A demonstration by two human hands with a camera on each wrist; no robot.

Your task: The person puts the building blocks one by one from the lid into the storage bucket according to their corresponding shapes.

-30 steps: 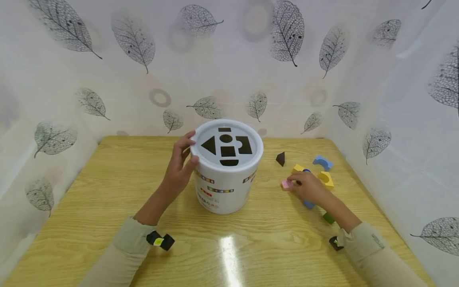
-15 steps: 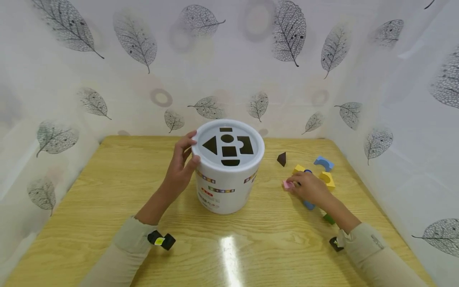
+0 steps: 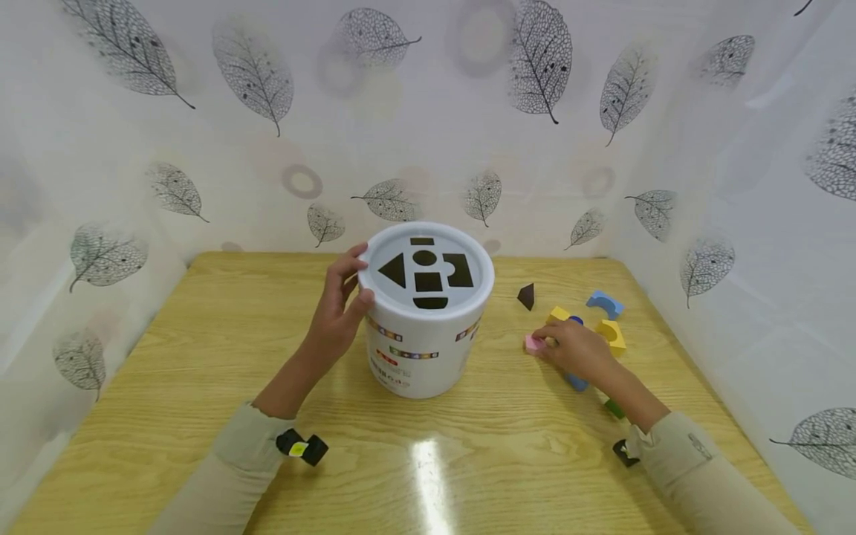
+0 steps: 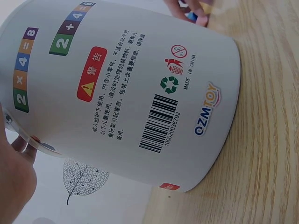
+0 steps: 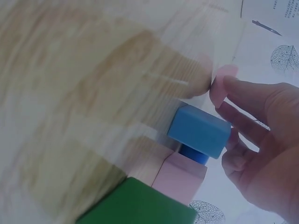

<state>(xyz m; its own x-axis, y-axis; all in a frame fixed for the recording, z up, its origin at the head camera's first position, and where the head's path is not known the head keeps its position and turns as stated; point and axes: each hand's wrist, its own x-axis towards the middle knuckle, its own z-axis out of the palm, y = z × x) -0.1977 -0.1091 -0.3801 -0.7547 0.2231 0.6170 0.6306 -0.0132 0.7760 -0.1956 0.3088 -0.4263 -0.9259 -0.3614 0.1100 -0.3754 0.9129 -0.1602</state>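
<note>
A white bucket (image 3: 414, 364) stands upright, its lid (image 3: 478, 293) cut with several shaped holes. My left hand (image 3: 334, 308) holds the lid's left rim, thumb on the near side and fingers farther round. In the left wrist view the bucket's printed side fills most of the frame. On the right, my right hand (image 3: 578, 349) pinches a small pink block (image 5: 224, 84) between thumb and fingertips, low over the table. Close to that hand in the right wrist view lie a light blue block (image 5: 200, 129), another pink block (image 5: 180, 177) and a green block (image 5: 140, 205).
Beyond the right hand are a dark brown block (image 3: 526, 296), a blue arch block (image 3: 605, 304), a yellow block with a round notch (image 3: 611, 336) and another yellow block (image 3: 558, 315). Leaf-patterned cloth (image 3: 428, 111) encloses the wooden table (image 3: 234, 297) at the back and sides.
The pink block has turned slightly in my right fingertips and stays in about the same place. My left hand and the bucket hold still; the head view has shifted a little.
</note>
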